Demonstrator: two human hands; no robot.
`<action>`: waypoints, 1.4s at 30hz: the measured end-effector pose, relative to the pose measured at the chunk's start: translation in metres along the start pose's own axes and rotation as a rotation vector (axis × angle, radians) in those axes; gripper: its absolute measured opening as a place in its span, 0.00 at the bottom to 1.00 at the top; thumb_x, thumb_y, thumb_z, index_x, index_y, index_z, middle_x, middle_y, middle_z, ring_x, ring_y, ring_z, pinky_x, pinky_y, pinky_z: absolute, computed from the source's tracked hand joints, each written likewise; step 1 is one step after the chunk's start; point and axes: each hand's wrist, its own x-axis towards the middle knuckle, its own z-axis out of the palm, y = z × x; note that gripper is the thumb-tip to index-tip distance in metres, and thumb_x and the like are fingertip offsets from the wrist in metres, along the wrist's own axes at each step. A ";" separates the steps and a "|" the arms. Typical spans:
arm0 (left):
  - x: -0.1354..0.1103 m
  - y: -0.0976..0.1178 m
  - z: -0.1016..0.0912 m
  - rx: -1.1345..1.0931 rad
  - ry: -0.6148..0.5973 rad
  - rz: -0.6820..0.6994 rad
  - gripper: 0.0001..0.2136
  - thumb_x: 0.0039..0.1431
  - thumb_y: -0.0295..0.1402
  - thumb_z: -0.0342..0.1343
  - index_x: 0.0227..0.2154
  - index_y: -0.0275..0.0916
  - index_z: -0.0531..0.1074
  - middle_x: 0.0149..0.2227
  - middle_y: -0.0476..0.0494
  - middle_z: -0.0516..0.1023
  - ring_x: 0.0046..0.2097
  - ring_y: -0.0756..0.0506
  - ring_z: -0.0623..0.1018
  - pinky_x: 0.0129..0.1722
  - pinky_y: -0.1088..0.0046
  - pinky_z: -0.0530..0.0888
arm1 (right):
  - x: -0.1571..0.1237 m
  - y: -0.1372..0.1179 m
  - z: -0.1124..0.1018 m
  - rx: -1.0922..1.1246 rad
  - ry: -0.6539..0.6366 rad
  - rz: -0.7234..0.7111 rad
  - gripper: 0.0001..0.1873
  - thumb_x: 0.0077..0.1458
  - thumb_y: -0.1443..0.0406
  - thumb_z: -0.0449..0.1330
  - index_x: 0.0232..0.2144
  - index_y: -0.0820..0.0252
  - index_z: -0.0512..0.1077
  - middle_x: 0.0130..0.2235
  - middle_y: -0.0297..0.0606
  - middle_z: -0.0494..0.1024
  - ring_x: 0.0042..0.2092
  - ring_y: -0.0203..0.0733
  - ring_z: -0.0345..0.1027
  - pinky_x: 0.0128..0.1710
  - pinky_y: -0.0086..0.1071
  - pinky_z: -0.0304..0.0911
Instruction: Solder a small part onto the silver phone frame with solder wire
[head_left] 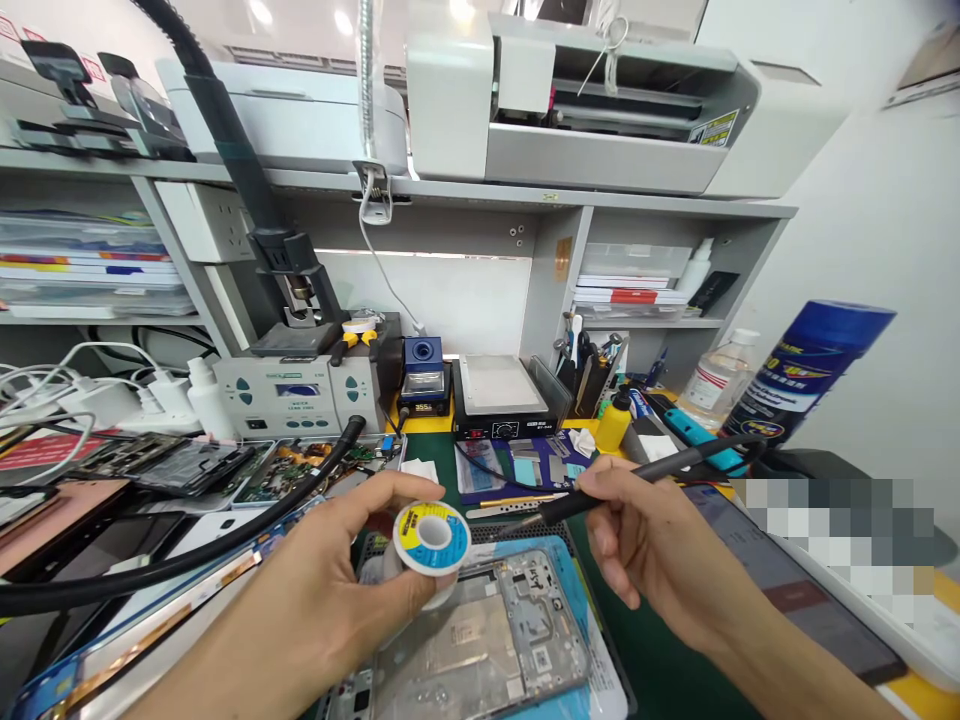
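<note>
Between the thumb and fingers of my left hand [330, 590] is a spool of solder wire [433, 538] with a yellow and blue label, its labelled end tilted toward me. My right hand [652, 540] grips a black soldering iron [574, 505] like a pen. The iron's metal tip points left, a short way to the right of the spool, and its cable runs back to the right. Below both hands lies a silver phone mid-frame [480, 640], resting on a blue and white sheet [604, 640]. The spool and my left hand cover part of the frame's upper left.
Behind stand a hot air station [296, 395], a small soldering station [426, 385] and a flat heating plate [501, 385]. Phone parts and circuit boards [307, 470] crowd the left. On the right are a phone [795, 590], a blue spray can [814, 370] and a clear bottle [720, 375].
</note>
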 end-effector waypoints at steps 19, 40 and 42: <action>-0.001 0.004 -0.001 -0.004 -0.040 -0.052 0.20 0.59 0.50 0.65 0.51 0.50 0.78 0.49 0.47 0.85 0.53 0.34 0.80 0.45 0.61 0.68 | 0.004 -0.014 0.010 -0.128 -0.030 -0.029 0.17 0.48 0.54 0.75 0.30 0.55 0.74 0.17 0.29 0.76 0.14 0.40 0.68 0.10 0.28 0.58; -0.001 0.001 0.002 0.017 0.001 -0.036 0.21 0.57 0.49 0.65 0.51 0.50 0.78 0.50 0.48 0.86 0.53 0.33 0.81 0.42 0.63 0.71 | -0.002 0.001 -0.002 -0.005 -0.020 0.027 0.19 0.51 0.58 0.76 0.22 0.57 0.71 0.15 0.28 0.75 0.12 0.32 0.64 0.08 0.19 0.56; -0.001 0.003 0.002 0.009 -0.003 -0.046 0.21 0.56 0.49 0.65 0.51 0.50 0.78 0.49 0.48 0.87 0.52 0.34 0.81 0.40 0.64 0.72 | -0.002 0.002 -0.002 -0.005 -0.021 0.031 0.20 0.51 0.57 0.76 0.22 0.57 0.71 0.15 0.28 0.75 0.12 0.32 0.64 0.08 0.19 0.56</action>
